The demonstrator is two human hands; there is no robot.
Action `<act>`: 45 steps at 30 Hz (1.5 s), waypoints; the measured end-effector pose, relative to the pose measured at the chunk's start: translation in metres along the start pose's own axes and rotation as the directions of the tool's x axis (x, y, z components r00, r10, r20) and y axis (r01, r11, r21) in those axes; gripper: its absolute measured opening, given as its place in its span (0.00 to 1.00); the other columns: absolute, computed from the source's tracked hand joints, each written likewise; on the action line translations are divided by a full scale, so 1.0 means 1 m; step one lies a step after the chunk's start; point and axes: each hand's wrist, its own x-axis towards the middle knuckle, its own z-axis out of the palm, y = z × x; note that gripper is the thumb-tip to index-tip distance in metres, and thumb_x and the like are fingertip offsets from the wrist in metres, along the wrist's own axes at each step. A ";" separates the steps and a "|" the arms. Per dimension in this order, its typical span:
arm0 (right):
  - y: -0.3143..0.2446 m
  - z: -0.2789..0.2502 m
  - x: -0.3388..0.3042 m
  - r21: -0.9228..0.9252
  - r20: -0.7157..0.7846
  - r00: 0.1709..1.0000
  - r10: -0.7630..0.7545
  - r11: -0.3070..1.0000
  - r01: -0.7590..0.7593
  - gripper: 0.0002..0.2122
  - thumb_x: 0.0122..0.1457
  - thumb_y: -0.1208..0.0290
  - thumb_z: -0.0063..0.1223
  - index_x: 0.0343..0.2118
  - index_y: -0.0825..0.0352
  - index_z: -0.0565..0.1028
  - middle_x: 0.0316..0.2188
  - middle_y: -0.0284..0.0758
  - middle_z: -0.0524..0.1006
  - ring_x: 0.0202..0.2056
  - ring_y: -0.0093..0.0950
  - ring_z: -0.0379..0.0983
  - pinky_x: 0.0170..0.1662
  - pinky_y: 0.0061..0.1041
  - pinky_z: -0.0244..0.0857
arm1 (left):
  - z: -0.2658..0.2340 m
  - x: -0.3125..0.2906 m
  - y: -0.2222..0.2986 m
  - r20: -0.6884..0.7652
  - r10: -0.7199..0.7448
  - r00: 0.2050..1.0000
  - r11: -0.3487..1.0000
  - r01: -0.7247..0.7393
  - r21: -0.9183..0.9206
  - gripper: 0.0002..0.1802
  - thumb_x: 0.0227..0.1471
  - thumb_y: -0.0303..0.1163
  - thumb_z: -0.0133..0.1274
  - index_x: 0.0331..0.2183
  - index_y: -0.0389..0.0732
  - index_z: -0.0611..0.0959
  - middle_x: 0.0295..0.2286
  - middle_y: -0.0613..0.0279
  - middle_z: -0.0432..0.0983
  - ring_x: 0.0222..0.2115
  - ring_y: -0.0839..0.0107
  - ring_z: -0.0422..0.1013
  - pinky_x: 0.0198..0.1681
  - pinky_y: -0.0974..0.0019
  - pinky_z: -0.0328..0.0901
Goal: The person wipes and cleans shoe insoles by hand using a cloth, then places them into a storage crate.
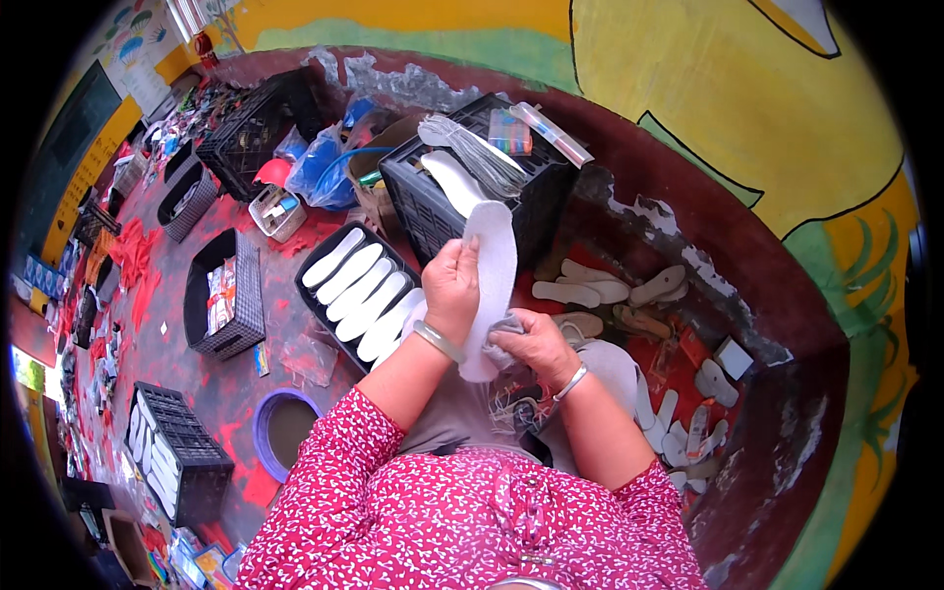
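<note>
A long white insole [495, 256] stands tilted upright in front of me, with my left hand [452, 295] closed around its left edge near the middle. My right hand [543, 352] pinches a crumpled grey cloth [505, 332] against the insole's lower right edge. Behind the insole's upper end is a black crate [418, 206]. On its top lie another white insole [454, 184] and a bundle of grey strips [477, 157]. Left of my left hand, several white insoles [351, 275] lie side by side in a black tray [306, 295].
Several loose insoles and soles [678, 438] lie on the floor to my right, by the peeling wall [708, 265]. On the left are a purple-rimmed basin [262, 447], a black crate of insoles [202, 492] and a woven basket [246, 261]. Blue plastic bags [320, 167] sit farther back.
</note>
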 end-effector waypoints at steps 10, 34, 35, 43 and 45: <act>0.007 0.013 0.006 -0.203 -0.024 1.000 0.007 0.979 -0.012 0.09 0.52 0.71 0.58 0.33 0.71 0.76 0.26 0.29 0.76 0.29 0.16 0.69 0.33 0.20 0.66 | -0.018 0.028 -0.028 -0.266 -0.153 0.952 0.971 0.095 -0.220 0.19 0.60 0.36 0.47 0.18 0.40 0.69 0.15 0.78 0.54 0.18 0.85 0.49 0.19 0.75 0.47; -0.003 -0.003 -0.005 -0.005 0.174 0.972 0.160 0.987 -0.162 0.10 0.53 0.73 0.57 0.37 0.69 0.74 0.29 0.30 0.76 0.28 0.17 0.72 0.33 0.17 0.66 | -0.024 -0.014 0.015 0.290 -0.390 0.874 0.615 0.482 -0.624 0.23 0.62 0.42 0.39 0.51 0.35 0.66 0.29 0.56 0.73 0.27 0.69 0.69 0.34 0.65 0.67; 0.001 -0.006 -0.004 -0.071 0.182 0.967 0.175 0.984 -0.165 0.10 0.53 0.73 0.57 0.37 0.69 0.74 0.28 0.29 0.76 0.28 0.17 0.72 0.33 0.17 0.65 | -0.028 -0.008 0.013 0.275 -0.383 0.882 0.542 0.456 -0.706 0.22 0.62 0.41 0.38 0.52 0.36 0.66 0.30 0.56 0.73 0.28 0.69 0.69 0.35 0.64 0.67; -0.030 0.020 -0.021 0.157 -0.253 0.879 -0.405 0.879 0.450 0.18 0.60 0.71 0.49 0.52 0.71 0.65 0.39 0.32 0.73 0.39 0.19 0.71 0.46 0.21 0.66 | -0.040 -0.009 0.007 0.239 -0.473 0.848 0.505 0.483 -0.715 0.25 0.61 0.46 0.40 0.52 0.39 0.66 0.31 0.59 0.73 0.31 0.67 0.71 0.39 0.63 0.68; -0.018 0.025 -0.021 -0.206 -0.092 0.857 -0.508 0.851 0.482 0.19 0.59 0.78 0.45 0.54 0.69 0.64 0.46 0.35 0.72 0.47 0.24 0.69 0.52 0.24 0.63 | -0.027 -0.028 -0.003 0.273 -0.496 0.824 0.443 0.511 -0.737 0.24 0.61 0.45 0.40 0.53 0.40 0.66 0.31 0.59 0.74 0.32 0.66 0.71 0.40 0.62 0.68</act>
